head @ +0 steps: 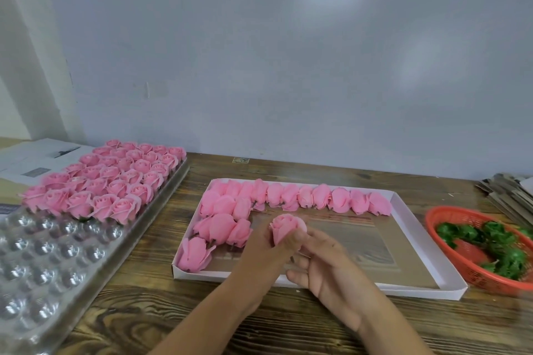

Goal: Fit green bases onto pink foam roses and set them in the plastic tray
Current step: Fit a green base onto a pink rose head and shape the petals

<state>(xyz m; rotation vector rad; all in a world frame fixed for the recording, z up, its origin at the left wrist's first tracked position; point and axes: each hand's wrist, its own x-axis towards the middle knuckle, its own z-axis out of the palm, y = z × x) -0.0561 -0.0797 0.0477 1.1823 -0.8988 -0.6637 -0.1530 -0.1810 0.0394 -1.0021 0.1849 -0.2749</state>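
Holding pink rose (284,229), both hands (291,261) over box's (403,290) bare middle.

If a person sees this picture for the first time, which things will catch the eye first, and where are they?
First, the single pink foam rose held up at the centre by the left hand and right hand, above the white cardboard box with unfinished rose heads lying in it. At the left, the clear plastic tray carries a dense block of upright pink roses at its far end. At the right edge, a red plastic basket holds the green bases.
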